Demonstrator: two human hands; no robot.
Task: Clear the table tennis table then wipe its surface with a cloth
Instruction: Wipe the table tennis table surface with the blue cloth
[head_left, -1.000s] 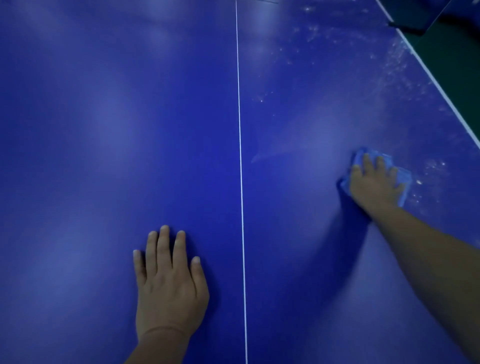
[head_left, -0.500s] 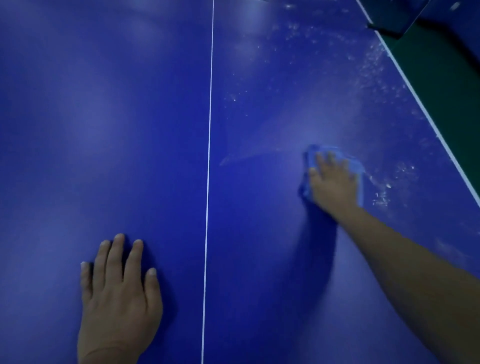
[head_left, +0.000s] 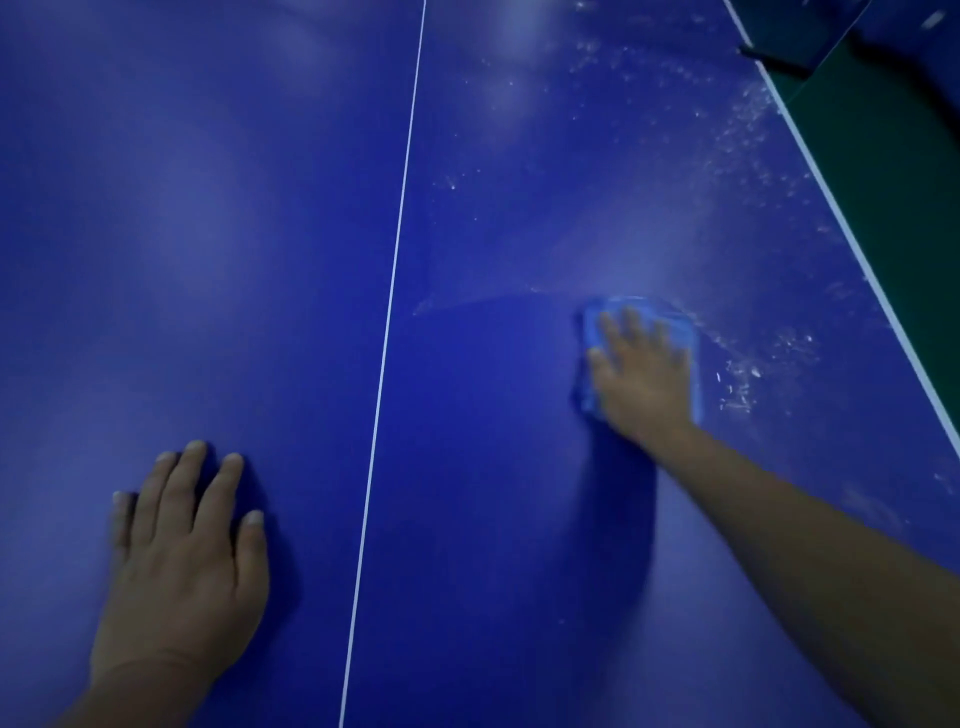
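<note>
Cloth (head_left: 675, 317) lies under the flat right hand (head_left: 644, 379) on the unmarked blue table (head_left: 493, 467); the left hand (head_left: 187, 561) rests flat, holding nothing.

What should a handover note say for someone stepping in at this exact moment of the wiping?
Left hand: flat on the table tennis table, left of the white centre line, holding nothing.
Right hand: fingers straight, pressing the blue cloth onto the right half.
Done: no loose items show on the table; the near area beside the cloth looks wiped.
Left: white dust specks right of the cloth and further specks toward the far right edge.
</note>
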